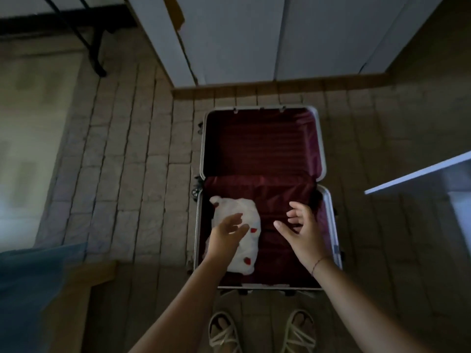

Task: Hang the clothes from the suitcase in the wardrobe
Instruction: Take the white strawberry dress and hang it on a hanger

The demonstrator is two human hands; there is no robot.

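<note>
Garment [248, 215] partly behind left hand [229, 233]

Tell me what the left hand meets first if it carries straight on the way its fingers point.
Probably the white red-spotted garment in the suitcase: the open left hand points down over it. Depth is unclear; it may reach the red lining instead.

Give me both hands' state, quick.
Left hand: open, above the white garment, holding nothing.
Right hand: open, fingers loosely spread over the suitcase lining, holding nothing.
</note>
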